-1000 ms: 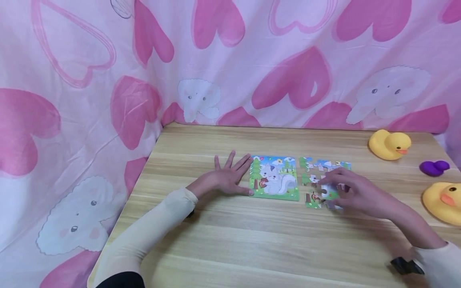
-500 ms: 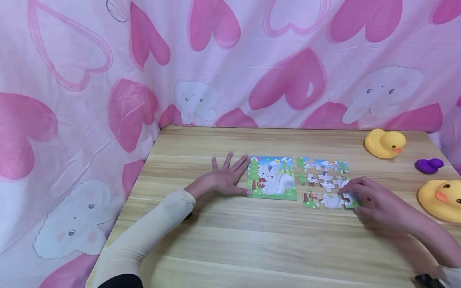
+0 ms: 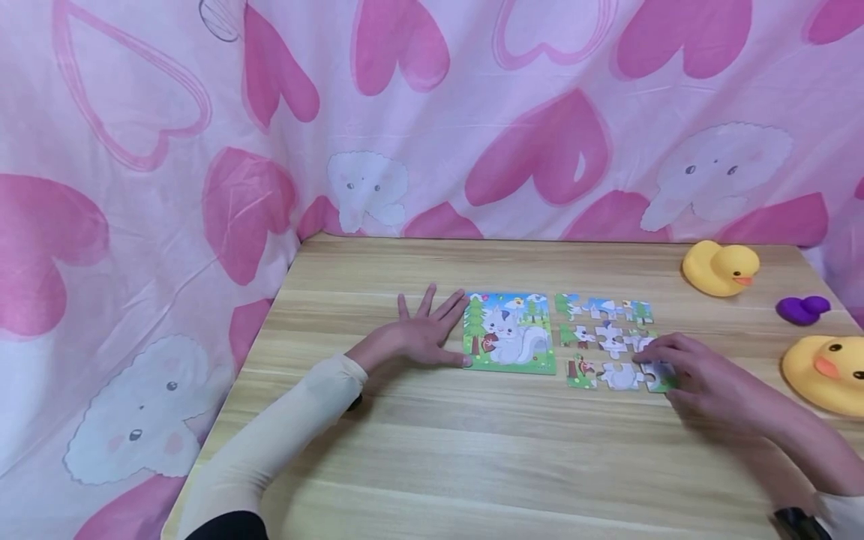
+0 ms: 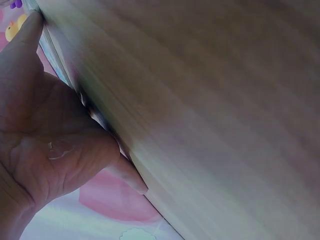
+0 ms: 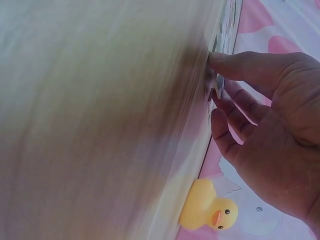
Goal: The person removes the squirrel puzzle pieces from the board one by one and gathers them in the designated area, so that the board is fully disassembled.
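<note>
Flat on the wooden table, my left hand (image 3: 424,337) spreads its fingers, with thumb and fingertips at the left edge of a square squirrel picture card (image 3: 511,334). To the card's right, puzzle pieces (image 3: 610,339) lie in three rows with small gaps, showing the same squirrel scene. My right hand (image 3: 712,379) pinches the corner puzzle piece (image 3: 658,375) at the bottom right, between thumb and fingers. In the right wrist view, the edge of a piece (image 5: 218,89) shows between the fingertips. The hand partly covers the right end of the middle row.
A yellow rubber duck (image 3: 718,268) sits at the table's back right. A small purple duck (image 3: 802,310) and a larger yellow duck (image 3: 825,375) are along the right side. A pink heart-patterned curtain (image 3: 418,127) hangs behind and left of the table (image 3: 432,450).
My right hand has moved right, from over the middle of the pieces to the bottom right corner piece, uncovering the others. My left hand stays at the card; the head view has shifted slightly.
</note>
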Demonstrator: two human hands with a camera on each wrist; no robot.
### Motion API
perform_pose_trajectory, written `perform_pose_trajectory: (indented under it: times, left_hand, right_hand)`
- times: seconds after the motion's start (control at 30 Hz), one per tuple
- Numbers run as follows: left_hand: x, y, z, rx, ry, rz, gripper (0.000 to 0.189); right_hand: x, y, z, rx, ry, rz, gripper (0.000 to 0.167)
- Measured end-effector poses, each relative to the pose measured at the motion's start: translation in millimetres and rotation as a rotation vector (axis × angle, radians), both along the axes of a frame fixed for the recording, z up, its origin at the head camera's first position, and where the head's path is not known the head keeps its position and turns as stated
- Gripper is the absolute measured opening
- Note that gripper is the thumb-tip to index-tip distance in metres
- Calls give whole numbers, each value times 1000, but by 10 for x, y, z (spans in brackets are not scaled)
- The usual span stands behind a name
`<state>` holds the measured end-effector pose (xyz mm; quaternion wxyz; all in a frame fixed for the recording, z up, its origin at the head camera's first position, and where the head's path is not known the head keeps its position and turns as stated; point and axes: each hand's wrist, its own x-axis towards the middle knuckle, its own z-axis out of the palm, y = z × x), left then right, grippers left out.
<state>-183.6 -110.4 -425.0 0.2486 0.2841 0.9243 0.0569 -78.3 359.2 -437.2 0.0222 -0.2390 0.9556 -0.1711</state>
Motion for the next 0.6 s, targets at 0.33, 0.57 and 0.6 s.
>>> perform_pose_trajectory:
  times: [0.33, 0.57, 0.6]
  left_hand:
    - [4, -60, -18, 16, 15, 24, 115]
    - [32, -62, -1, 22, 17, 30, 114]
    - [29, -62, 4, 27, 13, 28, 114]
  right_hand:
    - [-51, -84, 44, -52, 96, 46, 72]
    - [-219, -239, 159, -80, 105, 11, 54]
    - [-253, -266, 183, -78, 93, 0, 52]
